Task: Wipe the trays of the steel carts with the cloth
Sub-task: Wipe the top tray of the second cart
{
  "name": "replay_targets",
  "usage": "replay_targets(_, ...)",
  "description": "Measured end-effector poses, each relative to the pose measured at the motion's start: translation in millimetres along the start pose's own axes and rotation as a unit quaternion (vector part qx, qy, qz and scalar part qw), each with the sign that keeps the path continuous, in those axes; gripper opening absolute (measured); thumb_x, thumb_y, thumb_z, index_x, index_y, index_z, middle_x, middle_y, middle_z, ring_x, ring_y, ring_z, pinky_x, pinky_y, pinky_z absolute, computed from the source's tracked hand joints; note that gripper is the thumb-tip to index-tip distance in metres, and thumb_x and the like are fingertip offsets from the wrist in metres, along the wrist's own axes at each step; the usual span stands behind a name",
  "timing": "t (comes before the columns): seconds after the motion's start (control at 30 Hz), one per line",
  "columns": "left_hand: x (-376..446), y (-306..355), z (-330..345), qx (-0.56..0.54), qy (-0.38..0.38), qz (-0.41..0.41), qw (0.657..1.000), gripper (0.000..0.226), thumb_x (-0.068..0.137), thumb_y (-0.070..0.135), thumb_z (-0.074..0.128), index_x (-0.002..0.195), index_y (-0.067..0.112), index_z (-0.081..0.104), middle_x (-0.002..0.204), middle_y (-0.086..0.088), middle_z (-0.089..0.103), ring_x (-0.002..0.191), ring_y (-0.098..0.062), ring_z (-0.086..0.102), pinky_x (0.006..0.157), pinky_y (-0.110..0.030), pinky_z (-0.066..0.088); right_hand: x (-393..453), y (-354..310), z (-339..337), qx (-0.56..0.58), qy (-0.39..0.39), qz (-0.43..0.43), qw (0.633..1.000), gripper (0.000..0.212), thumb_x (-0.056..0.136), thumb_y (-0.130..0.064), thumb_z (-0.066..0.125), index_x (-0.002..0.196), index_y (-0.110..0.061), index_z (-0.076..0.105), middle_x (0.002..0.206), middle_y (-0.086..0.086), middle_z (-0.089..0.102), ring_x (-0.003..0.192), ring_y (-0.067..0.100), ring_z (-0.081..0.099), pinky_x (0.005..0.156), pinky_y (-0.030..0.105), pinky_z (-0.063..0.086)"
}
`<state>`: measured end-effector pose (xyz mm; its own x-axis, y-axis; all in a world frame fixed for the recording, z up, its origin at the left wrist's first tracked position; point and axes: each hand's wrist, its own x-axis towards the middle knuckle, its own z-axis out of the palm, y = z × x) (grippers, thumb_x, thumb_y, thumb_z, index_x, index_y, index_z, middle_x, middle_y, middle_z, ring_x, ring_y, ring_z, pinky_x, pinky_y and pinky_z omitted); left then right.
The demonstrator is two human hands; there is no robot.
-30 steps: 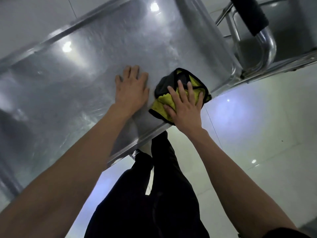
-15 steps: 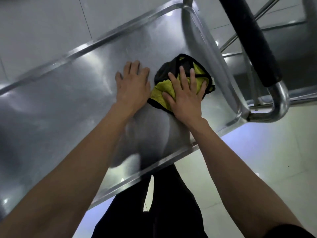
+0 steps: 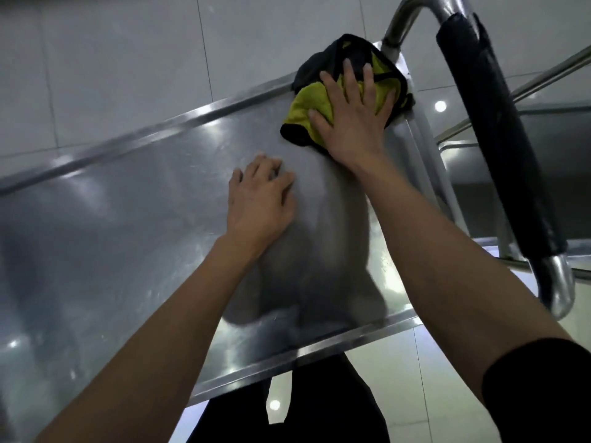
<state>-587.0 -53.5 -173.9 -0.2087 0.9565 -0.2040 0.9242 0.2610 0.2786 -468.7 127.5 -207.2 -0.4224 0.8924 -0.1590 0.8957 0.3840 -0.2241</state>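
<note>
The left hand rests on the tray, fingers loosely bent, gripping nothing. At its two o'clock, the right hand presses the cloth flat, fingers spread, into the tray's far corner beside the handle. No readable writing.

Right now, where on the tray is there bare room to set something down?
Bare steel lies left of the left hand, between the tray's far and near rims. The far right corner is crowded: the right hand presses the cloth beside the handle.
</note>
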Motion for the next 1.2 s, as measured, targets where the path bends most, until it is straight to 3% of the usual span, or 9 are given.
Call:
replay_targets(0.17,-11,8,5,0.057,-0.047,0.010,0.997,0.048,0.099,0.038,0.045,0.144,0.022,0.047,0.157,-0.009,0.031,0.150,-0.032,0.016,0.114,-0.060,0.024,-47,9,3,0.011,-0.006,0.015,1.000,0.066,0.095,-0.067,0.028,0.155,-0.040,0.022,0.168,-0.002,0.007,0.154,0.027,-0.004,0.115,0.068,-0.002)
replay_targets(0.3,-25,15,10,0.078,-0.057,0.015,0.995,0.058,0.100,0.038,0.040,0.153,0.019,0.030,0.164,-0.010,0.015,0.152,-0.034,0.007,0.114,-0.066,0.019,-125,19,9,0.008,-0.009,0.068,0.998,0.065,0.098,-0.066,0.027,0.156,-0.039,0.020,0.168,-0.002,0.004,0.154,0.028,-0.007,0.116,0.068,-0.003)
replay_targets(0.5,-42,38,18,0.103,-0.075,0.085,0.988,0.051,0.099,0.026,0.041,0.148,0.021,0.033,0.162,-0.013,0.016,0.149,-0.037,0.012,0.108,-0.066,0.027,-249,46,20,0.027,0.007,0.144,0.989,0.064,0.098,-0.068,0.026,0.155,-0.040,0.021,0.168,-0.003,0.003,0.154,0.028,-0.008,0.116,0.069,-0.001)
replay_targets(0.7,-47,48,25,0.083,-0.106,0.107,0.985,0.055,0.100,0.037,0.040,0.153,0.025,0.029,0.165,-0.009,0.012,0.151,-0.037,0.006,0.111,-0.069,0.021,-336,66,34,0.000,0.037,0.217,0.975,0.065,0.097,-0.071,0.025,0.154,-0.040,0.022,0.167,-0.001,0.011,0.154,0.029,0.001,0.117,0.068,0.006)
replay_targets(0.93,-48,45,25,0.087,-0.099,0.116,0.984,0.057,0.099,0.041,0.040,0.153,0.027,0.029,0.165,-0.007,0.014,0.151,-0.034,0.010,0.112,-0.066,0.022,-314,70,35,0.006,0.044,0.217,0.975,0.066,0.095,-0.074,0.022,0.153,-0.042,0.021,0.167,-0.002,0.010,0.154,0.031,0.000,0.116,0.069,0.005)
replay_targets(1.2,-50,50,24,0.071,-0.087,0.093,0.989,0.054,0.099,0.042,0.041,0.151,0.030,0.037,0.163,-0.004,0.021,0.151,-0.029,0.014,0.112,-0.063,0.023,-192,65,17,0.012,0.050,0.145,0.988,0.063,0.098,-0.066,0.026,0.154,-0.037,0.024,0.167,0.001,0.011,0.154,0.031,-0.001,0.114,0.070,0.003)
